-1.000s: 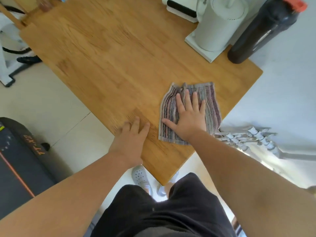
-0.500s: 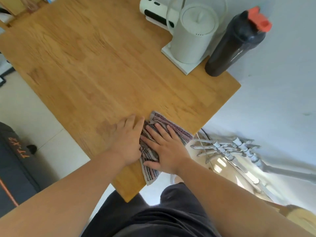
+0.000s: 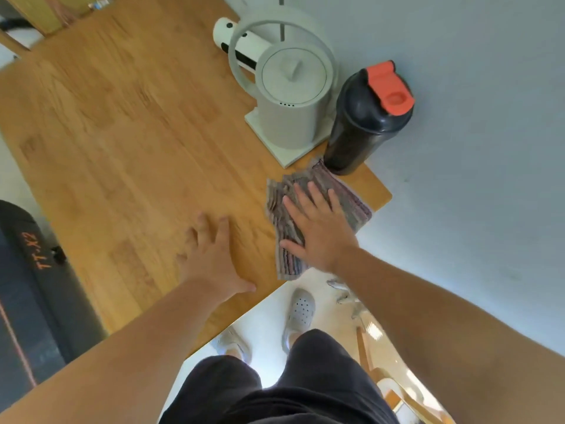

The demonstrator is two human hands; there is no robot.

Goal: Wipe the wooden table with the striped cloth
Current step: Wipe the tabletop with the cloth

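On the near right corner of the surface [image 3: 128,154], the right hand [image 3: 318,228] lies flat with fingers spread, pressing the cloth [image 3: 345,194]. Half a second ago this hand and cloth were close to the left hand at the near edge; now they are farther out, and the cloth's far tip is just beside the bottle [image 3: 363,123] and kettle [image 3: 290,99]. The left hand [image 3: 214,258] rests open on the bare wood, holding nothing. The stroke seems to reach the corner, so much of the surface probably remains.
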